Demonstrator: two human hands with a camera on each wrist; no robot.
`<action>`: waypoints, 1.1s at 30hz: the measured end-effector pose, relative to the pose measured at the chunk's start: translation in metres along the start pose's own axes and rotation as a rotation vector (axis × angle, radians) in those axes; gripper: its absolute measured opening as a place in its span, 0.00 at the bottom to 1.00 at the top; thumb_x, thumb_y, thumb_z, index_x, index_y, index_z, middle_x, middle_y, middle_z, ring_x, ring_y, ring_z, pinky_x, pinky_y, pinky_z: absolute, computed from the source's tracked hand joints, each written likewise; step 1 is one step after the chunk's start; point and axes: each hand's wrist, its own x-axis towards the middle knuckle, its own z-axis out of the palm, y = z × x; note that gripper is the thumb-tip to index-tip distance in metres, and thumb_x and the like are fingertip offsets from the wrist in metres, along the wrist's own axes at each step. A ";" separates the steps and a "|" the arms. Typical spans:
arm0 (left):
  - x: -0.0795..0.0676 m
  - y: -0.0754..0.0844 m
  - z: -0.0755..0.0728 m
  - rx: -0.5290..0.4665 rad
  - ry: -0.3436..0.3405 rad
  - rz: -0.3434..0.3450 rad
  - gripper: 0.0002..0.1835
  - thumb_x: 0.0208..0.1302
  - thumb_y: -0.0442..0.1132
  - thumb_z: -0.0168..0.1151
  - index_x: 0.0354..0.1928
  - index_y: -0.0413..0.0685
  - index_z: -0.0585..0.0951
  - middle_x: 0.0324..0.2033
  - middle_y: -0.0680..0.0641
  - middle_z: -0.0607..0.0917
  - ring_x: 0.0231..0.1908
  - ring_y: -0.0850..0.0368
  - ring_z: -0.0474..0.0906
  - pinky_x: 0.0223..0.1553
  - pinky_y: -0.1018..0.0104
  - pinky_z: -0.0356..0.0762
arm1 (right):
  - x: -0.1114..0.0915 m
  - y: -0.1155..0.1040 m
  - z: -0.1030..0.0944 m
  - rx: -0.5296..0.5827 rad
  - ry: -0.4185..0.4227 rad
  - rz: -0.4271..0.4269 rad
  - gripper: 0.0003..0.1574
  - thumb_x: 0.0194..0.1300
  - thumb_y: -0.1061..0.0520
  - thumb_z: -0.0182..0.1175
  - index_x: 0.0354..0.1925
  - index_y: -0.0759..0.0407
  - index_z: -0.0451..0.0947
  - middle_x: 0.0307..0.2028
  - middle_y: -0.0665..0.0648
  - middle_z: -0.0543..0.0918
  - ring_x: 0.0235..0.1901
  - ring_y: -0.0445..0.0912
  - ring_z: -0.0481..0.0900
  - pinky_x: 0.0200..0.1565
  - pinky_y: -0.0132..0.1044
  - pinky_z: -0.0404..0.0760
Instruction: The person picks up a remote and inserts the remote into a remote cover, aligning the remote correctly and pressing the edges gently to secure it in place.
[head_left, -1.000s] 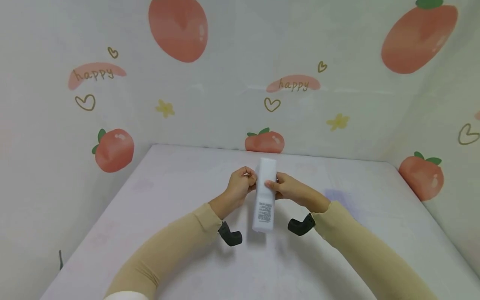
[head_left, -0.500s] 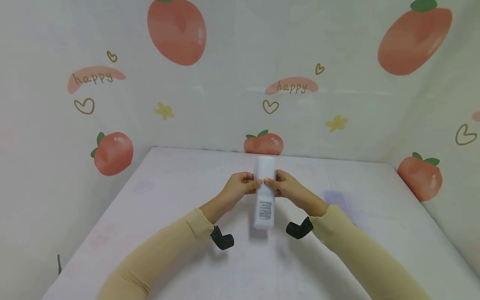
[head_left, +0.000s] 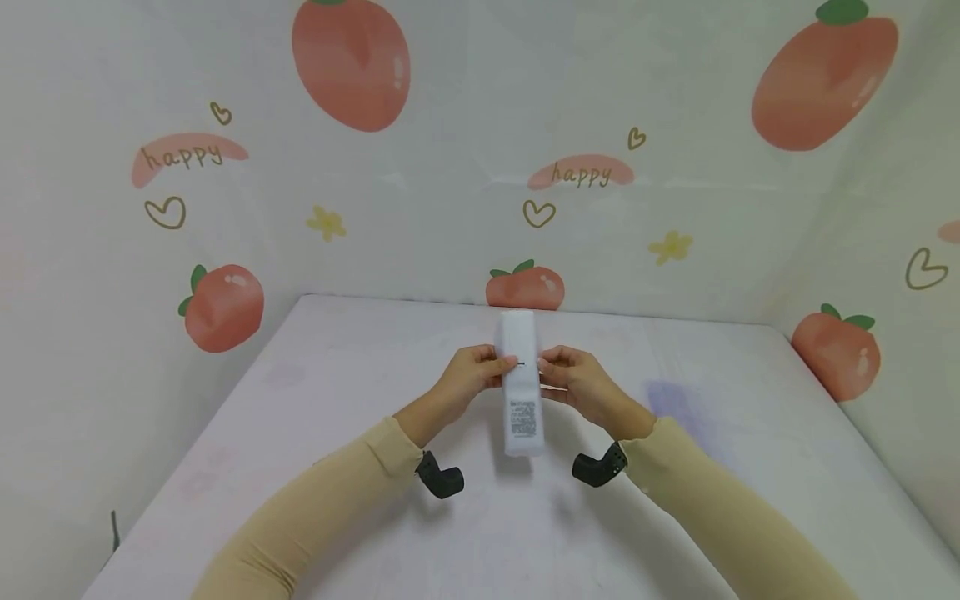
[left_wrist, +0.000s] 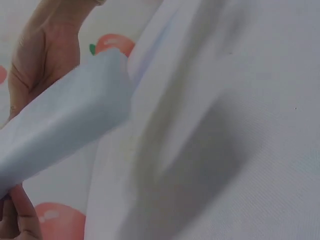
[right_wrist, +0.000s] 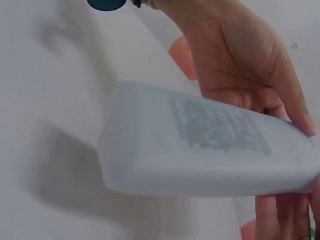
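A long white pack (head_left: 522, 383) with rounded edges and a block of grey print is held up over the table, tilted toward the head camera. My left hand (head_left: 465, 377) grips its left side, thumb on the front face beside a small dark mark. At the pack's right edge is my right hand (head_left: 585, 382), its thumb near that edge and its lower fingers fairly straight. In the right wrist view, straight fingers (right_wrist: 287, 215) of this hand show below the pack. Whether they touch it cannot be seen. The left wrist view shows one plain end of the pack (left_wrist: 85, 107).
A pale table (head_left: 360, 533) spreads beneath both hands, with the pack's shadow on it. Behind stands a white backdrop (head_left: 450, 233) printed with peaches, hearts and "happy". Dark wrist devices (head_left: 442, 479) hang under both sleeves.
The left hand has moved from the pack's edge to a grip with the thumb on its front. The right thumb has come off that front, and the pack has shifted slightly left.
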 end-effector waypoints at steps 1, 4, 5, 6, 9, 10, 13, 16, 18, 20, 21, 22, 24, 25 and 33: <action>0.000 0.000 0.000 0.014 -0.003 0.002 0.18 0.66 0.39 0.62 0.50 0.30 0.78 0.39 0.42 0.86 0.34 0.61 0.80 0.43 0.66 0.81 | -0.001 0.001 0.001 0.015 0.013 0.003 0.03 0.72 0.61 0.53 0.41 0.61 0.70 0.36 0.49 0.78 0.37 0.41 0.81 0.43 0.33 0.83; -0.001 0.000 0.001 0.053 -0.001 0.007 0.19 0.65 0.39 0.64 0.51 0.31 0.78 0.41 0.39 0.87 0.34 0.61 0.81 0.41 0.67 0.81 | -0.002 0.003 0.005 0.045 0.053 0.007 0.05 0.71 0.62 0.54 0.35 0.57 0.72 0.34 0.48 0.78 0.36 0.41 0.81 0.41 0.33 0.83; 0.000 0.000 0.001 0.061 0.000 0.011 0.19 0.65 0.39 0.64 0.52 0.31 0.78 0.41 0.39 0.87 0.34 0.62 0.81 0.41 0.67 0.81 | -0.003 0.004 0.007 0.056 0.071 0.006 0.07 0.71 0.63 0.54 0.33 0.56 0.72 0.33 0.48 0.78 0.36 0.41 0.81 0.40 0.33 0.84; 0.000 0.000 0.001 0.068 0.003 0.015 0.19 0.65 0.39 0.64 0.51 0.31 0.78 0.41 0.39 0.87 0.34 0.62 0.81 0.40 0.67 0.80 | -0.004 0.004 0.008 0.066 0.086 0.004 0.09 0.71 0.63 0.54 0.32 0.55 0.72 0.32 0.48 0.78 0.36 0.40 0.81 0.40 0.32 0.83; 0.001 0.001 0.002 0.087 0.009 0.029 0.19 0.65 0.40 0.64 0.50 0.30 0.79 0.40 0.39 0.87 0.34 0.62 0.81 0.41 0.67 0.81 | -0.004 0.005 0.013 0.102 0.141 -0.007 0.11 0.71 0.63 0.54 0.29 0.54 0.73 0.31 0.47 0.78 0.34 0.39 0.80 0.38 0.31 0.83; 0.001 0.001 0.002 0.090 0.009 0.034 0.19 0.66 0.40 0.63 0.49 0.30 0.79 0.40 0.39 0.87 0.34 0.62 0.81 0.41 0.66 0.82 | -0.004 0.005 0.015 0.113 0.160 -0.010 0.11 0.71 0.63 0.54 0.29 0.53 0.73 0.30 0.47 0.78 0.34 0.39 0.80 0.37 0.31 0.83; 0.001 0.003 0.002 0.098 -0.010 0.045 0.19 0.67 0.41 0.62 0.50 0.30 0.78 0.41 0.38 0.86 0.34 0.61 0.82 0.40 0.64 0.83 | -0.003 0.006 0.019 0.112 0.203 -0.030 0.10 0.71 0.63 0.55 0.30 0.55 0.73 0.29 0.47 0.77 0.33 0.39 0.80 0.37 0.30 0.83; 0.002 0.005 0.001 0.118 -0.041 0.044 0.19 0.68 0.40 0.61 0.51 0.30 0.78 0.41 0.37 0.86 0.34 0.60 0.82 0.40 0.63 0.84 | -0.002 0.005 0.021 0.083 0.235 -0.043 0.07 0.71 0.63 0.54 0.33 0.58 0.72 0.29 0.48 0.76 0.32 0.38 0.79 0.37 0.29 0.82; 0.003 0.008 0.001 0.139 -0.060 0.044 0.19 0.68 0.40 0.61 0.51 0.31 0.77 0.42 0.37 0.85 0.34 0.59 0.82 0.40 0.63 0.84 | 0.000 0.004 0.022 0.073 0.258 -0.052 0.05 0.72 0.64 0.52 0.35 0.61 0.71 0.29 0.48 0.75 0.31 0.38 0.78 0.37 0.28 0.82; 0.005 0.010 0.001 0.160 -0.066 0.044 0.19 0.67 0.41 0.62 0.51 0.31 0.78 0.42 0.37 0.85 0.35 0.59 0.83 0.40 0.63 0.84 | 0.003 0.002 0.022 0.063 0.278 -0.065 0.05 0.72 0.64 0.52 0.37 0.66 0.70 0.28 0.49 0.74 0.29 0.37 0.77 0.36 0.27 0.81; 0.005 0.012 0.002 0.169 -0.068 0.047 0.19 0.67 0.41 0.62 0.51 0.31 0.78 0.43 0.37 0.85 0.35 0.58 0.83 0.40 0.62 0.84 | 0.005 0.001 0.023 0.055 0.290 -0.075 0.05 0.72 0.65 0.51 0.38 0.68 0.70 0.28 0.49 0.74 0.28 0.37 0.76 0.35 0.26 0.80; 0.006 0.013 0.002 0.174 -0.066 0.043 0.19 0.66 0.41 0.63 0.51 0.32 0.78 0.43 0.37 0.85 0.35 0.58 0.83 0.39 0.63 0.84 | 0.006 -0.001 0.023 0.050 0.307 -0.081 0.06 0.72 0.65 0.51 0.39 0.70 0.70 0.28 0.50 0.74 0.27 0.37 0.76 0.34 0.25 0.79; 0.007 0.016 0.003 0.186 -0.062 0.037 0.20 0.66 0.41 0.63 0.52 0.32 0.78 0.43 0.37 0.85 0.35 0.57 0.83 0.39 0.63 0.84 | 0.010 -0.004 0.024 0.036 0.331 -0.092 0.09 0.73 0.65 0.50 0.40 0.74 0.70 0.29 0.51 0.73 0.27 0.37 0.74 0.34 0.24 0.78; 0.007 0.017 0.003 0.193 -0.061 0.033 0.20 0.65 0.41 0.64 0.52 0.33 0.78 0.43 0.38 0.85 0.35 0.56 0.83 0.38 0.63 0.84 | 0.012 -0.005 0.025 0.030 0.342 -0.090 0.09 0.73 0.65 0.49 0.41 0.75 0.70 0.29 0.52 0.73 0.27 0.37 0.74 0.33 0.24 0.77; 0.004 0.020 0.000 0.253 -0.089 -0.025 0.19 0.63 0.43 0.66 0.48 0.33 0.80 0.39 0.39 0.86 0.33 0.57 0.82 0.35 0.65 0.83 | 0.017 -0.010 0.026 0.042 0.352 -0.061 0.10 0.74 0.67 0.45 0.40 0.77 0.69 0.29 0.53 0.71 0.26 0.38 0.71 0.31 0.24 0.75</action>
